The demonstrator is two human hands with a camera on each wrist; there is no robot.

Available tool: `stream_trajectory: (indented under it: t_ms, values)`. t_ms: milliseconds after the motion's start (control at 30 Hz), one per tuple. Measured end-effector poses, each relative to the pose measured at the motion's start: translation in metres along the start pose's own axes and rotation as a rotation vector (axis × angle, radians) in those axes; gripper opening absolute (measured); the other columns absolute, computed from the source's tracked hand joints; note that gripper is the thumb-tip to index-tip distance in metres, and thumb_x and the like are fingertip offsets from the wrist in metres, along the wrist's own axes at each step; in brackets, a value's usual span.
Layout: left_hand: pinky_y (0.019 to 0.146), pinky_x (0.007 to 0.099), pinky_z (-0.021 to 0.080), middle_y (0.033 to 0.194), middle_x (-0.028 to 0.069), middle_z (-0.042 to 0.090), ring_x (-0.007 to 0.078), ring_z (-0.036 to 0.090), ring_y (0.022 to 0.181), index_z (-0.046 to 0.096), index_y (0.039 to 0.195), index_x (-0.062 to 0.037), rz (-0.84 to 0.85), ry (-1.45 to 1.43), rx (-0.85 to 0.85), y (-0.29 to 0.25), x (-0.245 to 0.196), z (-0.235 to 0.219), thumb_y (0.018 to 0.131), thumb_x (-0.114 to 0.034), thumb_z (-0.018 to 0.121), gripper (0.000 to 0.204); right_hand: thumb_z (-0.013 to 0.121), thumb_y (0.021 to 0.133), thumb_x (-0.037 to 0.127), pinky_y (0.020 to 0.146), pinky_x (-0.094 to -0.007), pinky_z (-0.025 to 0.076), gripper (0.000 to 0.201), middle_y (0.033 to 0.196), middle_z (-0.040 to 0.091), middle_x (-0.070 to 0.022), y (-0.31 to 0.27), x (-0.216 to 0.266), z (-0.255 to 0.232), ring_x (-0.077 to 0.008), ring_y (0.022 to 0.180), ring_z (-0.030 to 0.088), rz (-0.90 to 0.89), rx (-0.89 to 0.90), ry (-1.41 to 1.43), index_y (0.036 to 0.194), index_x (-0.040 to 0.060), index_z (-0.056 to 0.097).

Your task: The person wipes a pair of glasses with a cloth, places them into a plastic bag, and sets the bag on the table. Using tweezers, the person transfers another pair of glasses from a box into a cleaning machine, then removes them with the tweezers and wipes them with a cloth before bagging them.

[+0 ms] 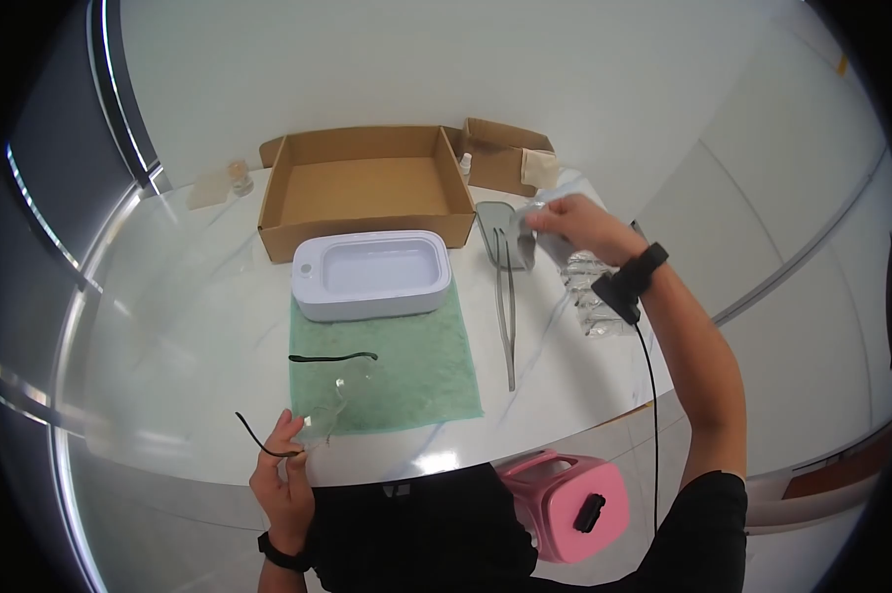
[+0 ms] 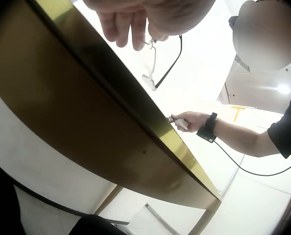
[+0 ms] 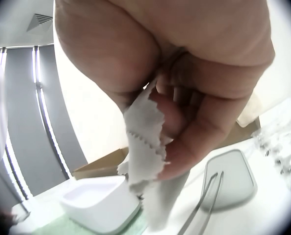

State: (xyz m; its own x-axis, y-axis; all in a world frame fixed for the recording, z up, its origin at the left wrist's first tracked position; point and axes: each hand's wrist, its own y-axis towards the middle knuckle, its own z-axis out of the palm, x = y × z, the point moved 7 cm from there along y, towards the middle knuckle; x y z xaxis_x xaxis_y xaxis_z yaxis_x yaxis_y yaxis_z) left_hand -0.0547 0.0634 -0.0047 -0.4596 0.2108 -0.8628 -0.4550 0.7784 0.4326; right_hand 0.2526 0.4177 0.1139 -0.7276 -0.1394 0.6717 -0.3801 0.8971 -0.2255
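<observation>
At the table's near edge my left hand (image 1: 282, 486) pinches a pair of eyeglasses (image 1: 332, 358) close to one hinge. The glasses have clear lenses and thin black temples, spread apart, and they overlap the green cloth (image 1: 431, 371). In the left wrist view a dark temple (image 2: 172, 66) hangs below the fingers. My right hand (image 1: 586, 227), raised over the right side of the table, grips a light grey wiping cloth (image 3: 144, 142) with zigzag edges, crumpled between thumb and fingers. Below it are a grey-green tray (image 3: 238, 171) and long metal tweezers (image 1: 506, 316) resting against it.
A white basin-like device (image 1: 367, 311) sits at the green cloth's far edge, before an open cardboard box (image 1: 367, 237). Several shiny packets (image 1: 589, 296) lie right of the tray. A small bottle (image 1: 240, 178) stands back left. A pink stool (image 1: 594, 474) is below the table.
</observation>
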Motion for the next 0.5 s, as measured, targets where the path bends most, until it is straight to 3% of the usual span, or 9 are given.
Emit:
stream_trajectory:
  t_ms: [100,167,300,367,400,433,500]
  values:
    - [0.108,0.0469,0.039,0.121,0.0217,0.064,0.0402,0.051,0.129,0.052,0.099,-0.0005,-0.032,0.013,0.047,-0.001,0.011,0.004,0.095,0.002,0.046,0.007,0.061,0.096,0.028,0.068,-0.0293,0.050,0.031,0.087,0.064,-0.0048,0.045,0.005,-0.023,-0.0132,0.077,0.061,-0.070,-0.085,0.255,0.104,-0.0017,0.065]
    - [0.108,0.0472,0.039,0.121,0.0216,0.064,0.0403,0.051,0.129,0.052,0.098,-0.0003,-0.042,0.037,0.064,0.000,0.012,0.007,0.095,0.002,0.046,0.007,0.058,0.098,0.024,0.071,-0.0283,0.052,0.029,0.091,0.065,-0.0074,0.070,0.021,-0.042,-0.0141,0.081,0.063,-0.245,-0.280,0.473,0.108,-0.0027,0.063]
    - [0.107,0.0477,0.039,0.119,0.0211,0.065,0.0407,0.051,0.129,0.052,0.098,0.0001,-0.072,0.107,0.089,0.002,0.011,0.011,0.093,0.003,0.046,0.008,0.059,0.094,0.026,0.068,-0.0308,0.055,0.030,0.088,0.066,-0.0075,0.116,0.027,-0.051,-0.0160,0.073,0.065,-0.344,-0.457,0.592,0.103,-0.0021,0.063]
    - [0.106,0.0482,0.040,0.118,0.0207,0.065,0.0411,0.050,0.129,0.052,0.098,-0.0001,-0.083,0.111,0.076,0.001,0.012,0.012,0.093,0.003,0.047,0.008,0.059,0.092,0.029,0.071,-0.0310,0.056,0.037,0.087,0.067,-0.0089,0.145,0.008,-0.035,-0.0183,0.077,0.068,-0.210,-0.383,0.341,0.105,-0.0050,0.062]
    - [0.106,0.0488,0.040,0.117,0.0204,0.066,0.0416,0.050,0.129,0.052,0.097,-0.0003,-0.090,0.115,0.059,0.002,0.013,0.011,0.093,0.003,0.047,0.007,0.060,0.089,0.030,0.076,-0.0345,0.056,0.039,0.087,0.071,-0.0136,0.152,-0.006,-0.026,-0.0253,0.082,0.071,-0.054,-0.351,0.190,0.108,-0.0034,0.064]
    - [0.106,0.0488,0.040,0.117,0.0204,0.066,0.0416,0.050,0.129,0.052,0.097,-0.0003,-0.097,0.116,0.059,0.002,0.014,0.011,0.093,0.003,0.047,0.007,0.060,0.089,0.030,0.076,-0.0345,0.056,0.039,0.087,0.071,-0.0136,0.152,-0.011,-0.023,-0.0253,0.082,0.071,-0.051,-0.346,0.188,0.108,-0.0034,0.064]
    - [0.105,0.0502,0.040,0.116,0.0200,0.066,0.0428,0.050,0.129,0.052,0.097,-0.0007,-0.105,0.115,0.053,0.001,0.016,0.009,0.093,0.002,0.048,0.006,0.060,0.086,0.028,0.080,-0.0393,0.055,0.037,0.088,0.072,-0.0182,0.148,-0.009,-0.028,-0.0328,0.085,0.071,-0.184,-0.445,-0.299,0.110,0.0008,0.067]
